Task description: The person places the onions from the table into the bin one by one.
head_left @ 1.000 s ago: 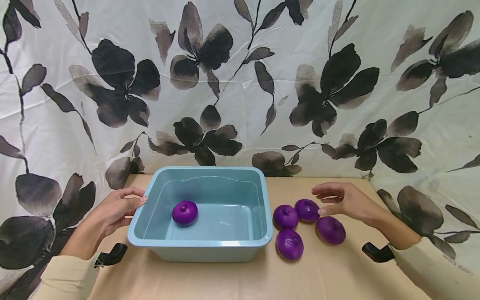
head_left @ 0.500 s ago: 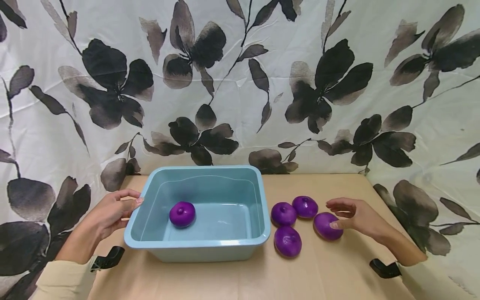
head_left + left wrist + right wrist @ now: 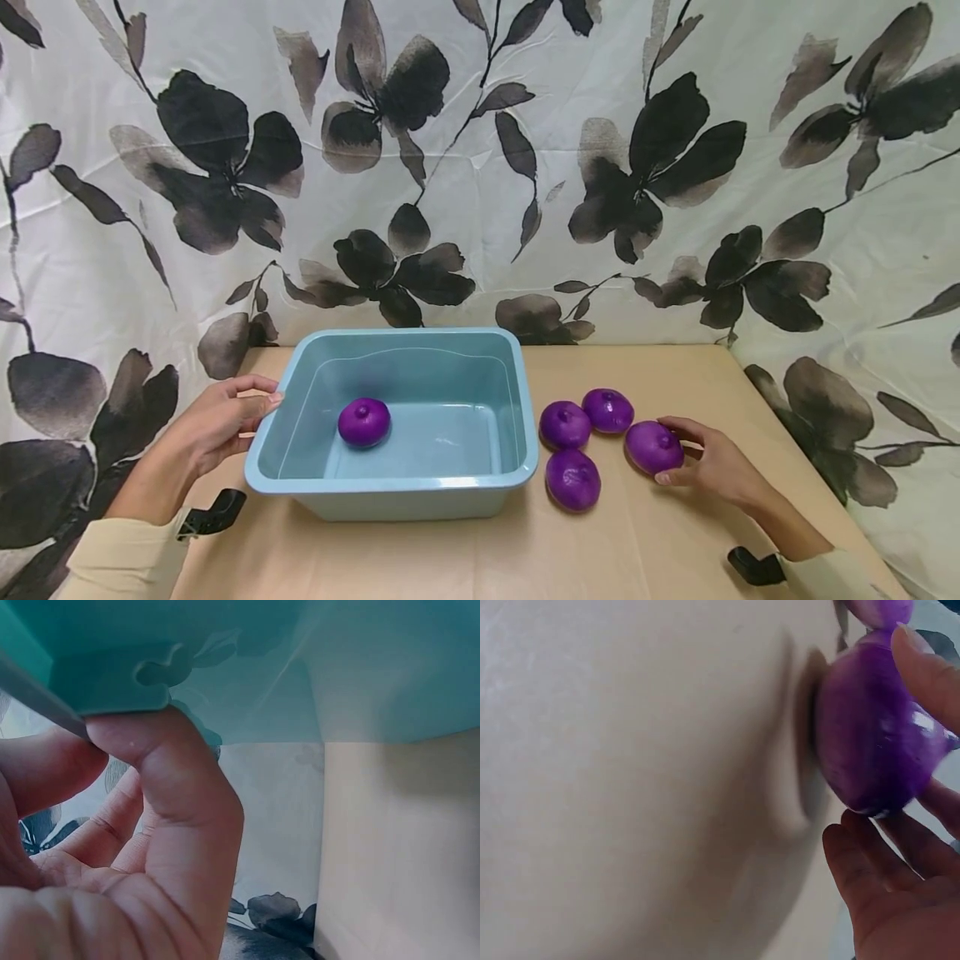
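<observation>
A teal plastic tub (image 3: 390, 486) stands on the tan table with one purple ball (image 3: 363, 421) inside it. My left hand (image 3: 255, 406) pinches the tub's left rim; in the left wrist view the thumb (image 3: 169, 769) presses up under the tub's lip (image 3: 112, 671). To the right of the tub lie three loose purple balls (image 3: 566, 424) (image 3: 607, 410) (image 3: 572, 479). My right hand (image 3: 697, 460) curls round a fourth purple ball (image 3: 651, 447), which rests on the table. In the right wrist view, fingers (image 3: 922, 664) and thumb enclose that ball (image 3: 870, 742).
A flower-print cloth (image 3: 480, 167) hangs behind and along both sides of the table (image 3: 465, 558). Bare tabletop lies in front of the tub and behind the balls. The table's right edge runs just beyond my right hand.
My right hand moved from beside the far ball down toward me to the rightmost ball and curled its fingers round it. My left hand stayed on the tub's rim.
</observation>
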`<state>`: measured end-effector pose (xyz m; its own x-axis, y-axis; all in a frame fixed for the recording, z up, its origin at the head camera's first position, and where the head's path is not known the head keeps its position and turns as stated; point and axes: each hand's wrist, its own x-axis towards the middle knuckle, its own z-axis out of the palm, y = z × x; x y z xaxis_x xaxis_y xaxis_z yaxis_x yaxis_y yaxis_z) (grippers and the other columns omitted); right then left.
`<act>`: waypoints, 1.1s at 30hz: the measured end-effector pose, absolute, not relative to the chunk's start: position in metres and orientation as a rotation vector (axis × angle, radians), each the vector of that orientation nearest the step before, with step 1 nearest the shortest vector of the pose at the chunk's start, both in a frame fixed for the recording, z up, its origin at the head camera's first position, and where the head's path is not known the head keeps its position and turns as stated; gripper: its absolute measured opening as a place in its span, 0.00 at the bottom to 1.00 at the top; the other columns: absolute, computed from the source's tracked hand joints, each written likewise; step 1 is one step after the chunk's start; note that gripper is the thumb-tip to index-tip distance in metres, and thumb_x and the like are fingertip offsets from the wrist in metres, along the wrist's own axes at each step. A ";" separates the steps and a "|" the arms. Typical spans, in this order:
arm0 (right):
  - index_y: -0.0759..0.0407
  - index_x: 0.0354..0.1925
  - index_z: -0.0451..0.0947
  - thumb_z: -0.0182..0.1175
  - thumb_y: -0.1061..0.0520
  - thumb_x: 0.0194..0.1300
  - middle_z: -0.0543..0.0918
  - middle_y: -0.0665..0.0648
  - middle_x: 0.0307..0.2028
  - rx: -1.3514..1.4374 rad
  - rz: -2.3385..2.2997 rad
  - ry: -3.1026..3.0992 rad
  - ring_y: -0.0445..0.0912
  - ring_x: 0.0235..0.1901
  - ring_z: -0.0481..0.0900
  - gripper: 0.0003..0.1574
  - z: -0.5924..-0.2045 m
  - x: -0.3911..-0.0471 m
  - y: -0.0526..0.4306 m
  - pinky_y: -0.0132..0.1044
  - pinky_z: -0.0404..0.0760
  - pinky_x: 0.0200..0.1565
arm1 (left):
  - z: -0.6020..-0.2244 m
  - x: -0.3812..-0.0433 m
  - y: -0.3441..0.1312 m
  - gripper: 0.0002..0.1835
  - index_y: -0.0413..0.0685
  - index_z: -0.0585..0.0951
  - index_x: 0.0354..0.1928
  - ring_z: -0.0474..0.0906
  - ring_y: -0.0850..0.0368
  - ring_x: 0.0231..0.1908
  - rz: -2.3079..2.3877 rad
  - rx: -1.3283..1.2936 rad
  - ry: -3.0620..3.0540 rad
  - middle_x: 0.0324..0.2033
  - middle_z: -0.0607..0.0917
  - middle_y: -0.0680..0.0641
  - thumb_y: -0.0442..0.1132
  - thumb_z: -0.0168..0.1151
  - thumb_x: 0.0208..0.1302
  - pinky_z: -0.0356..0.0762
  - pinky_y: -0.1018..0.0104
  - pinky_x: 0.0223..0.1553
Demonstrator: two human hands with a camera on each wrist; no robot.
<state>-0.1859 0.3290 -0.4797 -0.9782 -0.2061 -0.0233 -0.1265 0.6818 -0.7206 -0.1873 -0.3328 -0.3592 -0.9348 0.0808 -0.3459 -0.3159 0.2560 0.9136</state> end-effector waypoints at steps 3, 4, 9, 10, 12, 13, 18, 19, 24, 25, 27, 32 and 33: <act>0.64 0.68 0.64 0.80 0.48 0.45 0.70 0.71 0.66 -0.253 -1.175 2.805 0.72 0.60 0.74 0.58 -0.486 -0.185 0.328 0.54 0.80 0.54 | -0.361 -0.188 -0.333 0.13 0.50 0.73 0.51 0.85 0.60 0.32 1.721 -0.219 2.204 0.31 0.85 0.57 0.43 0.62 0.68 0.85 0.59 0.36; 0.64 0.68 0.64 0.80 0.48 0.45 0.70 0.71 0.66 -0.248 -1.167 2.816 0.72 0.59 0.74 0.58 -0.487 -0.186 0.327 0.53 0.81 0.53 | -0.361 -0.188 -0.333 0.13 0.51 0.74 0.50 0.85 0.60 0.32 1.721 -0.222 2.205 0.31 0.85 0.57 0.43 0.62 0.68 0.85 0.59 0.37; 0.62 0.67 0.66 0.80 0.47 0.43 0.74 0.70 0.63 -0.187 -1.144 2.857 0.67 0.58 0.77 0.58 -0.492 -0.188 0.323 0.42 0.82 0.50 | -0.361 -0.187 -0.332 0.16 0.48 0.73 0.53 0.85 0.59 0.33 1.708 -0.231 2.222 0.32 0.85 0.56 0.43 0.62 0.68 0.85 0.59 0.37; 0.61 0.67 0.66 0.80 0.46 0.43 0.74 0.70 0.63 -0.167 -1.141 2.857 0.66 0.57 0.78 0.58 -0.492 -0.188 0.322 0.38 0.82 0.49 | -0.361 -0.187 -0.332 0.17 0.47 0.73 0.54 0.84 0.59 0.33 1.705 -0.232 2.227 0.32 0.85 0.56 0.43 0.62 0.68 0.85 0.59 0.37; 0.61 0.67 0.68 0.81 0.45 0.42 0.75 0.70 0.62 -0.136 -1.140 2.855 0.64 0.57 0.79 0.57 -0.491 -0.188 0.322 0.32 0.80 0.47 | -0.360 -0.187 -0.331 0.17 0.46 0.72 0.54 0.84 0.59 0.33 1.703 -0.232 2.232 0.32 0.85 0.56 0.43 0.62 0.68 0.85 0.59 0.37; 0.60 0.67 0.68 0.80 0.44 0.42 0.76 0.69 0.62 -0.121 -1.135 2.854 0.63 0.56 0.79 0.57 -0.490 -0.189 0.322 0.29 0.79 0.46 | -0.360 -0.187 -0.331 0.17 0.46 0.72 0.54 0.84 0.59 0.32 1.703 -0.231 2.232 0.32 0.85 0.56 0.43 0.62 0.68 0.85 0.59 0.37; 0.61 0.65 0.71 0.81 0.44 0.40 0.79 0.68 0.60 -0.071 -1.138 2.845 0.58 0.53 0.82 0.57 -0.478 -0.188 0.322 0.28 0.79 0.42 | -0.359 -0.187 -0.332 0.16 0.47 0.73 0.53 0.84 0.59 0.32 1.709 -0.227 2.230 0.32 0.85 0.56 0.43 0.62 0.68 0.85 0.59 0.37; 0.61 0.65 0.71 0.81 0.45 0.40 0.79 0.68 0.59 -0.067 -1.144 2.845 0.57 0.52 0.82 0.56 -0.474 -0.188 0.323 0.28 0.79 0.42 | -0.359 -0.187 -0.332 0.16 0.47 0.73 0.53 0.84 0.59 0.32 1.708 -0.226 2.231 0.32 0.85 0.56 0.43 0.62 0.68 0.85 0.59 0.37; 0.60 0.64 0.73 0.82 0.47 0.40 0.81 0.68 0.57 -0.089 -1.186 2.855 0.55 0.50 0.84 0.54 -0.455 -0.187 0.324 0.29 0.80 0.41 | -0.360 -0.186 -0.332 0.14 0.50 0.74 0.52 0.84 0.59 0.32 1.704 -0.229 2.235 0.32 0.84 0.57 0.44 0.62 0.68 0.85 0.59 0.37; 0.59 0.63 0.73 0.82 0.47 0.40 0.81 0.67 0.56 -0.097 -1.191 2.855 0.54 0.49 0.84 0.53 -0.451 -0.186 0.324 0.29 0.80 0.40 | -0.360 -0.186 -0.333 0.14 0.50 0.74 0.52 0.84 0.59 0.32 1.703 -0.229 2.235 0.32 0.84 0.57 0.44 0.62 0.68 0.85 0.59 0.37; 0.59 0.63 0.74 0.82 0.47 0.40 0.82 0.67 0.56 -0.116 -1.205 2.854 0.51 0.49 0.84 0.52 -0.444 -0.185 0.324 0.29 0.81 0.41 | -0.361 -0.185 -0.333 0.14 0.51 0.74 0.52 0.84 0.59 0.32 1.700 -0.231 2.234 0.32 0.84 0.57 0.44 0.62 0.68 0.85 0.59 0.37; 0.60 0.62 0.74 0.82 0.49 0.40 0.83 0.65 0.55 -0.172 -1.233 2.851 0.40 0.44 0.84 0.51 -0.427 -0.181 0.321 0.30 0.82 0.40 | -0.362 -0.185 -0.332 0.15 0.50 0.74 0.52 0.84 0.60 0.33 1.697 -0.235 2.232 0.32 0.84 0.57 0.44 0.62 0.68 0.85 0.59 0.37; 0.60 0.62 0.75 0.82 0.50 0.39 0.83 0.65 0.55 -0.180 -1.237 2.852 0.38 0.43 0.84 0.51 -0.424 -0.180 0.320 0.30 0.82 0.40 | -0.362 -0.185 -0.332 0.15 0.50 0.74 0.52 0.84 0.60 0.33 1.697 -0.234 2.231 0.32 0.84 0.57 0.44 0.62 0.68 0.85 0.60 0.37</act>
